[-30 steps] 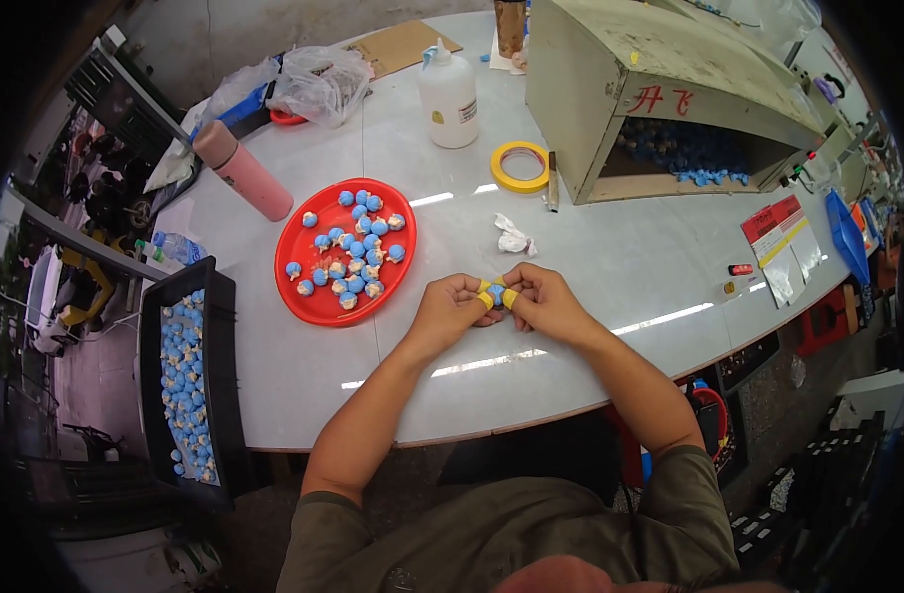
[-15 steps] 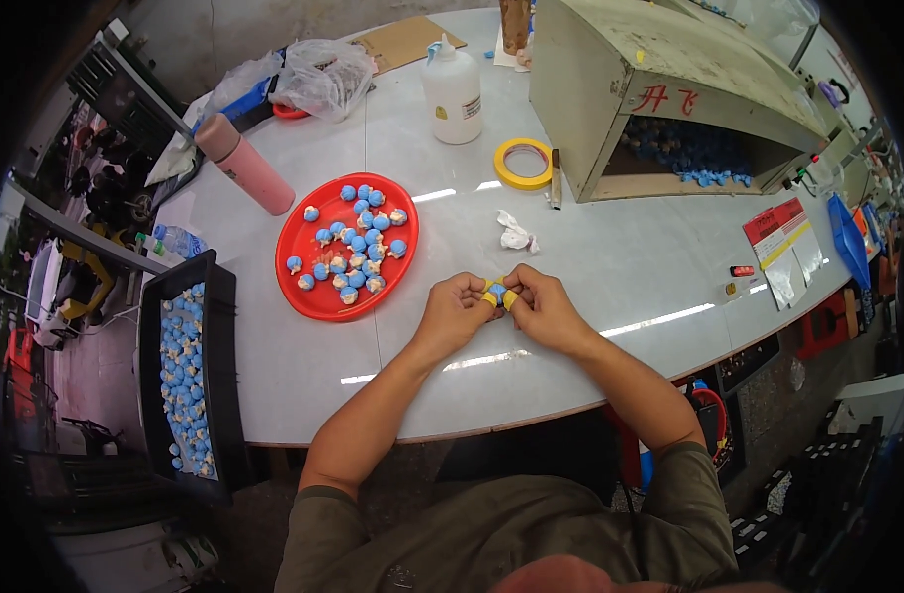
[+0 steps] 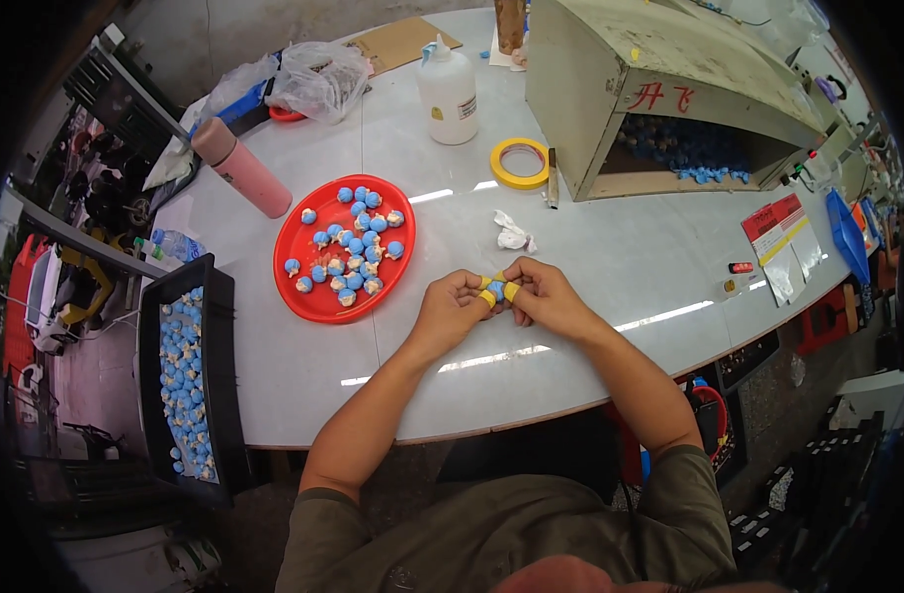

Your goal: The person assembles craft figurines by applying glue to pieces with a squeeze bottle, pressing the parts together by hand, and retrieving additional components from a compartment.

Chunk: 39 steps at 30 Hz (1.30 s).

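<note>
My left hand [image 3: 454, 308] and my right hand [image 3: 551, 301] meet over the table in front of me. Their closed fingertips pinch a small blue piece [image 3: 496, 290] between them; its full shape is covered by my fingers. Yellow bands, apparently tape, wrap some thumbs and fingers. To the left of my hands lies a round red tray [image 3: 292, 267], where several small blue balls [image 3: 358, 246] with cream-coloured, ragged ends are scattered. A crumpled white tissue [image 3: 512, 231] rests just beyond my hands.
A black bin [image 3: 226, 376] of similar blue balls stands at the table's left edge. Farther back are a pink flask [image 3: 242, 168], a white squeeze bottle [image 3: 448, 99], a yellow tape roll [image 3: 503, 176] and an open-fronted box [image 3: 580, 109] of blue pieces. Red-and-white packets [image 3: 783, 242] lie right.
My fingers have shifted slightly around the blue piece, which both hands still pinch. The whole view has moved very little; the tray and other objects stay where they were.
</note>
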### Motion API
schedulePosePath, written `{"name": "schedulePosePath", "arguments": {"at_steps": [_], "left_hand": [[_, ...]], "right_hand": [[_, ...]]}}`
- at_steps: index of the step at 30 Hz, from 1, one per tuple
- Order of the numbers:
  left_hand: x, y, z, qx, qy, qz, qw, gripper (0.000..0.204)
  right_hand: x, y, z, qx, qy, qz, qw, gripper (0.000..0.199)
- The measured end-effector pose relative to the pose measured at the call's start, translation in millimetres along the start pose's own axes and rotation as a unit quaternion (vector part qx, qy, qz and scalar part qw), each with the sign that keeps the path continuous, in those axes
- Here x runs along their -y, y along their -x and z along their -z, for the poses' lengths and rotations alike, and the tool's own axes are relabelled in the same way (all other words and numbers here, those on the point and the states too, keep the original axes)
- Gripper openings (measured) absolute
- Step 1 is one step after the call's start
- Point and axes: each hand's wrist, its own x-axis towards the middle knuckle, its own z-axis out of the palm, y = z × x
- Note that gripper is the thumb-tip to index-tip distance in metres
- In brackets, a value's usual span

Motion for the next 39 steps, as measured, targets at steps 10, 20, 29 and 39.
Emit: {"name": "schedulePosePath", "arguments": {"at_steps": [10, 20, 29, 39], "left_hand": [[7.4, -2.1, 5.7, 0.006, 0.044, 0.015, 0.999, 0.013], [10.0, -1.2, 4.0, -0.009, 0.021, 0.002, 1.000, 0.010], [-10.5, -1.1, 3.4, -0.014, 0.030, 0.077, 0.996, 0.017], [-8.6, -0.9, 3.6, 0.003, 0.021, 0.079, 0.997, 0.017]], "right_hand": [[-2.0, 0.8, -0.5, 0.014, 0.029, 0.020, 0.999, 0.011], [1.7, 5.0, -9.3, -0.013, 0.071, 0.055, 0.996, 0.014], [5.8, 1.3, -7.6, -0.011, -0.007, -0.009, 1.000, 0.017], [3.9, -0.1, -3.0, 0.005, -0.008, -0.025, 1.000, 0.013]]}}
